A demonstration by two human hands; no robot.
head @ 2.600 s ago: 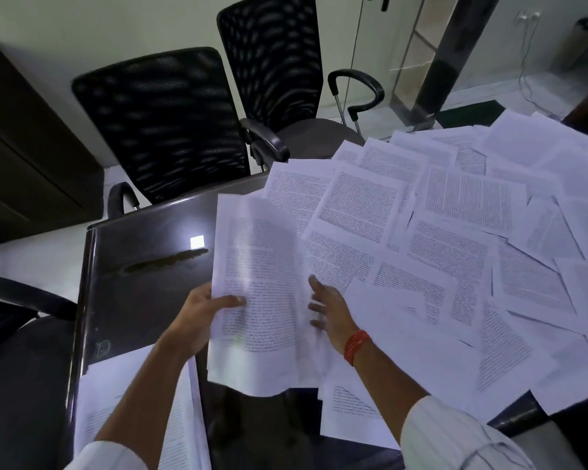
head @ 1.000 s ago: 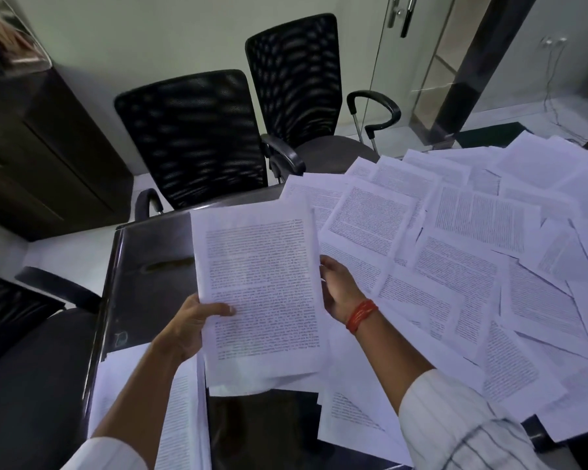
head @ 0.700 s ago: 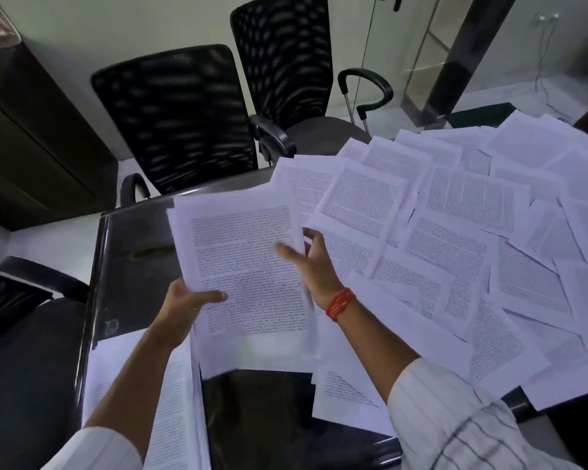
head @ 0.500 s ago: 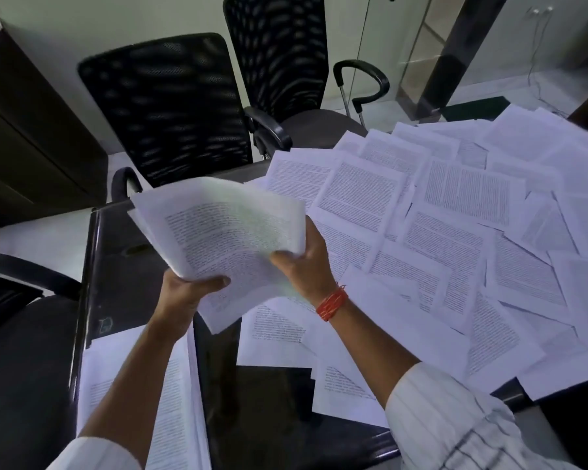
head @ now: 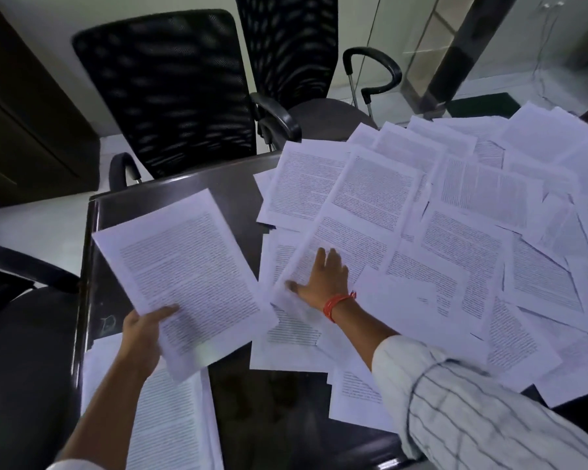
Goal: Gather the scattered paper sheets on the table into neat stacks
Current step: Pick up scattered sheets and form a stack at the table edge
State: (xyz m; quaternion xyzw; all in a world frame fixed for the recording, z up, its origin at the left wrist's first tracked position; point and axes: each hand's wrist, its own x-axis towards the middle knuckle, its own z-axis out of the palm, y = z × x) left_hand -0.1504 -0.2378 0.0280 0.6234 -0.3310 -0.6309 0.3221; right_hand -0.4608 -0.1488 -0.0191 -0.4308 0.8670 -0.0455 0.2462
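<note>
While the left hand (head: 142,334) at seven o'clock pinches a gathered sheaf of printed sheets (head: 187,276) by one corner, thumb on top, the sheaf could sag and fan apart. At centre, the right hand (head: 323,279) presses splayed fingers on a loose printed sheet (head: 340,242); dragging it may disturb the scattered sheets (head: 472,212) covering the dark table (head: 231,184) toward two o'clock.

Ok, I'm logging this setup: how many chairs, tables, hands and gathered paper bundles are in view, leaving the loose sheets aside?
Chairs: 3 (near mesh chair, far mesh chair, left chair)
Table: 1
Hands: 2 (left hand, right hand)
Bundles: 2 (held bundle, bundle lying on the table)
Total: 8
</note>
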